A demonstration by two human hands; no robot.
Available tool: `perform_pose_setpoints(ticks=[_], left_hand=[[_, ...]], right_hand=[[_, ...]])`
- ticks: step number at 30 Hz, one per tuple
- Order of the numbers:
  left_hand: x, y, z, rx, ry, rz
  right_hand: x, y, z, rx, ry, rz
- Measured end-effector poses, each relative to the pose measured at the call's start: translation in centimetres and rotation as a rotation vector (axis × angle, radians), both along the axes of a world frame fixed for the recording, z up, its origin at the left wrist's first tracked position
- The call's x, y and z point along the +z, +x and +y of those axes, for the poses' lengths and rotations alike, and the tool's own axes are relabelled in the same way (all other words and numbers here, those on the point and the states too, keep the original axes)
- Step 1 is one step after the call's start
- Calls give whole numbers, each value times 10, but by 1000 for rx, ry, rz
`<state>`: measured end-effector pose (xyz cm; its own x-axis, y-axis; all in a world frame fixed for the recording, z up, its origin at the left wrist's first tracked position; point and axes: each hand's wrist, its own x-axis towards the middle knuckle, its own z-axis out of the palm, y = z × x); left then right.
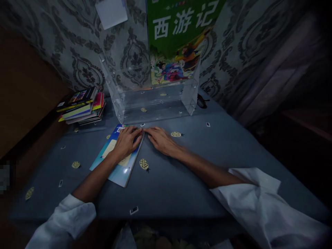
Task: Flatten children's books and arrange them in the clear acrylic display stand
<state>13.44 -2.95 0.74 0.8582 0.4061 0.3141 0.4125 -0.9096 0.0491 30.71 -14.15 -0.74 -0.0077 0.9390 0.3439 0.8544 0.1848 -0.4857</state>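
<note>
A thin blue book (121, 174) with a pale panel on its cover lies flat and slanted on the table. My left hand (127, 140) rests on its upper part, fingers spread and pressing on the cover. Touching or almost touching the book's upper right corner are the outstretched fingertips of my right hand (161, 140), which holds nothing that I can see. Just beyond the book stands a clear acrylic rack (153, 103). In its right side a green picture book (178, 45) with large white characters is propped upright; the rack's left part shows only the wall behind.
A stack of books (81, 105) sits at the back left of the table. Dark glasses (202, 101) lie behind the rack's right side. The table (197, 180) wears a grey-blue cloth with pineapple prints. A patterned wall closes off the back, with a white box (111, 14) on it.
</note>
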Motion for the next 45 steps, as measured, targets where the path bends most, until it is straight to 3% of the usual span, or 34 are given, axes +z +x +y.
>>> perform_pose_setpoints(ticks=[4,12,28,37,45], left_hand=[[-1,-3,7,-71,-13,-4],[12,-18,26,-210,-95,194],[0,-5,20,-43,-14,163],[-1,-5,22,-51,-58,147],[7,-2,20,-102,-114,216]], right_hand=[[-4,1,1,15,25,-11],[-6,0,-1,11,26,-5],[1,4,18,2,-63,-65],[-14,17,25,17,-3,125],[-12,18,25,6,-32,162]])
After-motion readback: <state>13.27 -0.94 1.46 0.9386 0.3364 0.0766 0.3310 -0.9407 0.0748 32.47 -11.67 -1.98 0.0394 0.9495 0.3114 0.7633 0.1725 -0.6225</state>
